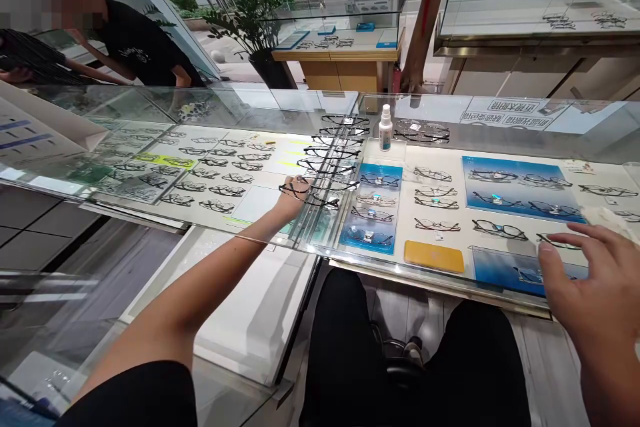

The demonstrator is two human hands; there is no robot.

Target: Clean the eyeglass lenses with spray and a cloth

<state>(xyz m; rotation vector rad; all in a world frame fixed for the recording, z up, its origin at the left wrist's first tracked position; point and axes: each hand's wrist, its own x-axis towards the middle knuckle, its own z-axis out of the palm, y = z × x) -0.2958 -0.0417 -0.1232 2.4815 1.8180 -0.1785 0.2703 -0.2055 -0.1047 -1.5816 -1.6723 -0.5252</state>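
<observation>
My left hand reaches out over the glass counter and pinches a pair of dark-framed glasses at the near end of a row of glasses lying on the glass top. My right hand hovers at the right over the counter's near edge, fingers spread and holding nothing. A white cloth lies just beyond its fingers.
A small white spray bottle stands past the row of glasses. Under the glass lie several glasses on white and blue trays and a yellow case. A person in black leans over the far left. My knees are below the counter.
</observation>
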